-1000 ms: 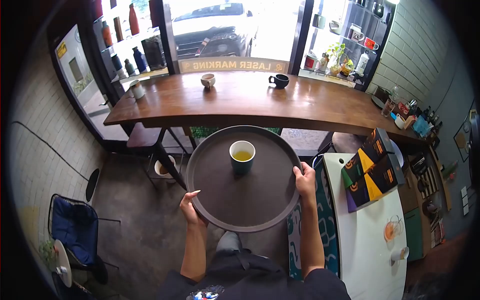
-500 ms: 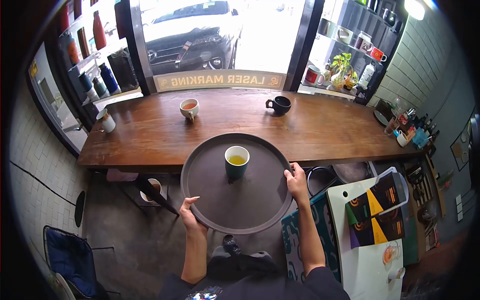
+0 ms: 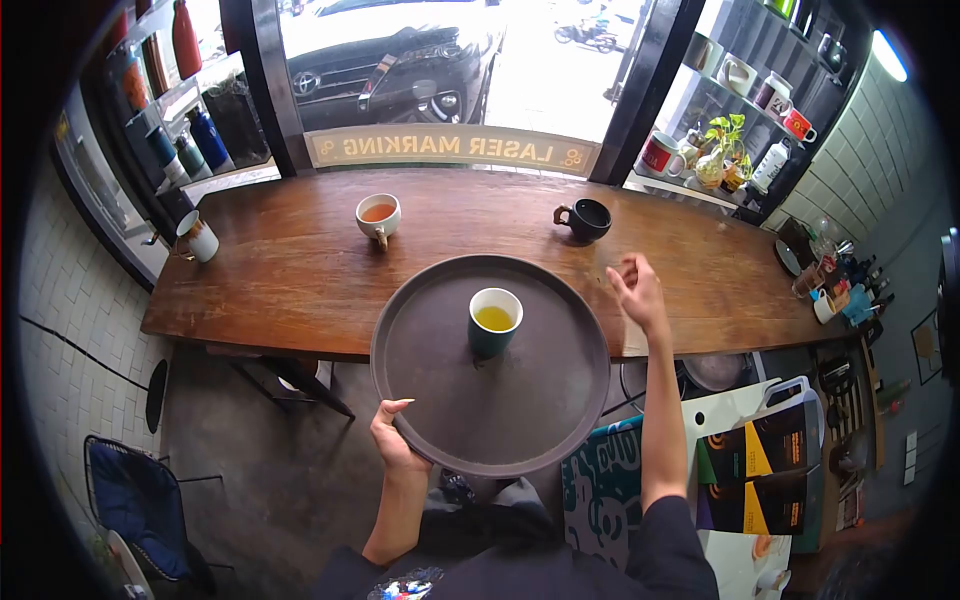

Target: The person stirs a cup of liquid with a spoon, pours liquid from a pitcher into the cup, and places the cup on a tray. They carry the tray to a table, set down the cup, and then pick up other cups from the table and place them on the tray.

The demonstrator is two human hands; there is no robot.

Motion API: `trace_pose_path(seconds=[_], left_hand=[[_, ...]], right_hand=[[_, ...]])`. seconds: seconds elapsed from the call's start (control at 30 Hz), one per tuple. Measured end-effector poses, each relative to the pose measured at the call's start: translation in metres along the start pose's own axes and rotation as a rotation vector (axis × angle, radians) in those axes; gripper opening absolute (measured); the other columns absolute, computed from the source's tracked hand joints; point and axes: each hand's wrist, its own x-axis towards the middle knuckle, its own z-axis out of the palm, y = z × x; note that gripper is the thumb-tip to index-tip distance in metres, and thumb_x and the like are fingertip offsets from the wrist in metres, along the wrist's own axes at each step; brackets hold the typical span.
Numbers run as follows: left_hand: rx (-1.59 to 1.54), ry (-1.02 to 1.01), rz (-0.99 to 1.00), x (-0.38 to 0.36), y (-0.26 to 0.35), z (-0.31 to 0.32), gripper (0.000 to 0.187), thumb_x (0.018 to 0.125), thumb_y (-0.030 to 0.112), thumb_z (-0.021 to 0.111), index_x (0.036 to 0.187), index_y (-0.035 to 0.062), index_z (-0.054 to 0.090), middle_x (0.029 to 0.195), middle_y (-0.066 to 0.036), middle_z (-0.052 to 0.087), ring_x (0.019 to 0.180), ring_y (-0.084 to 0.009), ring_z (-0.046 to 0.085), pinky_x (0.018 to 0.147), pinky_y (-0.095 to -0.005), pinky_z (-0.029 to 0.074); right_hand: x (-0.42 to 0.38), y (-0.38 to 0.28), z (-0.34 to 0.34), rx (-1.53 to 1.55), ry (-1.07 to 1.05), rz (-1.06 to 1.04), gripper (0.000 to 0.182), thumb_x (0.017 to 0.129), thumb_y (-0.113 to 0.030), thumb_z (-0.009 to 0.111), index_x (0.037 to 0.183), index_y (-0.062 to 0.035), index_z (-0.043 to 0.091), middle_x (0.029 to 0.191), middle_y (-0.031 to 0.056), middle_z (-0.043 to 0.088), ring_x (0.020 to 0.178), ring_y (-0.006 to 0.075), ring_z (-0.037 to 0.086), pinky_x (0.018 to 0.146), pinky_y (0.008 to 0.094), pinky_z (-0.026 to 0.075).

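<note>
My left hand [image 3: 398,438] grips the near left rim of a round dark brown tray [image 3: 520,415], thumb on top. On the tray stands a green cup [image 3: 488,340] with a white inside and yellowish-green liquid. My right hand [image 3: 638,288] is off the tray, over the wooden table to its right, with fingers loosely bent and nothing in them. Nearest to that hand is a black cup [image 3: 588,222], its handle pointing left. Farther left on the table stands a white cup [image 3: 379,222] holding reddish-brown tea, its handle toward me.
A white and brown mug [image 3: 200,238] stands at the left end of the wooden table [image 3: 480,215]. Glassware and bottles crowd its right end. A white surface with dark packets [image 3: 770,450] is at my right, a blue chair [image 3: 135,510] at lower left.
My right hand has let go of the tray's right rim and moved forward over the table toward the black cup. My left hand keeps hold of the tray. The view has shifted slightly.
</note>
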Motion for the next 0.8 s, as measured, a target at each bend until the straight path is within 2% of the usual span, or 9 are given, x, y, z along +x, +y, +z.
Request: trace_pose_path(seconds=[0.03, 0.07, 0.13, 0.17, 0.23, 0.37, 0.4, 0.6, 0.8], left_hand=[[0.000, 0.004, 0.008, 0.001, -0.003, 0.002, 0.033, 0.074, 0.019, 0.051, 0.099, -0.0017, 0.058, 0.098, -0.015, 0.063, 0.088, -0.0300, 0.061, 0.082, -0.0387, 0.051], [-0.009, -0.001, 0.003, 0.003, -0.005, 0.003, 0.033, 0.074, 0.019, 0.051, 0.099, -0.0017, 0.059, 0.097, -0.015, 0.063, 0.088, -0.0302, 0.061, 0.082, -0.0387, 0.051], [-0.024, 0.013, 0.005, 0.003, -0.012, 0.007, 0.032, 0.074, 0.019, 0.052, 0.098, -0.0013, 0.059, 0.096, -0.015, 0.064, 0.087, -0.0305, 0.062, 0.081, -0.0386, 0.051], [-0.032, 0.019, 0.031, 0.003, -0.015, 0.008, 0.032, 0.074, 0.019, 0.052, 0.098, -0.0013, 0.059, 0.096, -0.015, 0.064, 0.087, -0.0305, 0.062, 0.081, -0.0386, 0.051], [-0.036, -0.009, 0.023, 0.009, -0.021, 0.004, 0.031, 0.074, 0.018, 0.052, 0.097, -0.0008, 0.060, 0.096, -0.016, 0.064, 0.086, -0.0303, 0.062, 0.080, -0.0383, 0.051], [-0.069, -0.025, 0.030, 0.012, -0.032, 0.002, 0.030, 0.075, 0.017, 0.052, 0.098, -0.0002, 0.060, 0.096, -0.015, 0.065, 0.086, -0.0299, 0.062, 0.080, -0.0380, 0.051], [-0.065, -0.008, 0.051, 0.013, -0.034, 0.002, 0.030, 0.075, 0.017, 0.052, 0.098, -0.0002, 0.060, 0.096, -0.015, 0.065, 0.086, -0.0299, 0.062, 0.080, -0.0379, 0.051], [-0.057, 0.024, 0.080, 0.005, -0.040, 0.020, 0.033, 0.076, 0.018, 0.052, 0.102, -0.0001, 0.059, 0.100, -0.015, 0.064, 0.088, -0.0303, 0.062, 0.082, -0.0386, 0.051], [-0.028, 0.040, 0.101, 0.008, -0.050, 0.024, 0.034, 0.079, 0.021, 0.052, 0.105, 0.0001, 0.058, 0.104, -0.015, 0.064, 0.093, -0.0297, 0.061, 0.085, -0.0401, 0.049]], right_hand=[[0.019, 0.010, 0.005, 0.070, -0.016, 0.045, 0.054, 0.076, -0.029, 0.077, 0.115, -0.0006, 0.053, 0.092, 0.0171, 0.065, 0.075, 0.0253, 0.064, 0.066, 0.0373, 0.051], [0.035, 0.017, 0.011, 0.077, -0.025, 0.040, 0.054, 0.076, -0.029, 0.077, 0.115, -0.0006, 0.053, 0.092, 0.0171, 0.065, 0.075, 0.0253, 0.064, 0.066, 0.0373, 0.051], [0.064, 0.024, 0.024, -0.011, 0.038, 0.024, 0.086, 0.066, -0.035, 0.085, 0.131, -0.0007, 0.040, 0.117, 0.0191, 0.057, 0.098, 0.0300, 0.061, 0.082, 0.0380, 0.051], [0.074, 0.028, 0.028, 0.003, 0.022, 0.006, 0.086, 0.066, -0.035, 0.085, 0.131, -0.0007, 0.040, 0.117, 0.0191, 0.057, 0.098, 0.0300, 0.061, 0.082, 0.0380, 0.051], [0.094, 0.027, 0.038, 0.058, -0.030, -0.022, 0.100, 0.059, -0.037, 0.088, 0.134, 0.0004, 0.035, 0.128, 0.0209, 0.050, 0.113, 0.0346, 0.054, 0.095, 0.0401, 0.046], [0.109, 0.024, 0.055, 0.084, -0.050, -0.137, 0.099, 0.057, -0.037, 0.089, 0.132, 0.0007, 0.038, 0.126, 0.0221, 0.052, 0.115, 0.0307, 0.054, 0.098, 0.0382, 0.044], [0.110, 0.022, 0.059, 0.032, 0.011, -0.157, 0.091, 0.057, -0.034, 0.089, 0.127, 0.0032, 0.044, 0.117, 0.0215, 0.059, 0.110, 0.0278, 0.059, 0.095, 0.0362, 0.047], [0.113, 0.010, 0.052, -0.005, -0.013, -0.113, 0.076, 0.055, -0.031, 0.088, 0.111, 0.0079, 0.055, 0.098, 0.0198, 0.067, 0.092, 0.0282, 0.067, 0.083, 0.0350, 0.054], [0.086, 0.017, 0.017, -0.054, -0.056, -0.110, 0.075, 0.054, -0.032, 0.088, 0.110, 0.0078, 0.056, 0.097, 0.0218, 0.067, 0.092, 0.0287, 0.067, 0.083, 0.0353, 0.054]])
